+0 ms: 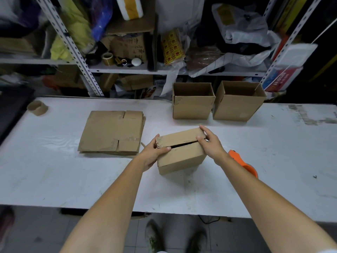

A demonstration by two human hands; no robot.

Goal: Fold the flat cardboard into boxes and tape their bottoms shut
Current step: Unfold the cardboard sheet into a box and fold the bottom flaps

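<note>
Both hands — left hand (153,152), right hand (209,143) — grip the folded box (180,152) by its end edges, bare white surface (54,170) near-left.

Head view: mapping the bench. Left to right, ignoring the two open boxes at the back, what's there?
Cardboard ring, flat cardboard stack, left hand, box, right hand, orange tape dispenser.

Lit evenly from overhead, kinda flat. Only soft, faint shadows under the box (180,157) and the cardboard stack (111,132). Slight sheen on the white table (54,176). Strong fisheye bending toward the edges, with dim, smeary shelves (118,68) up top and blurry corners.
</note>
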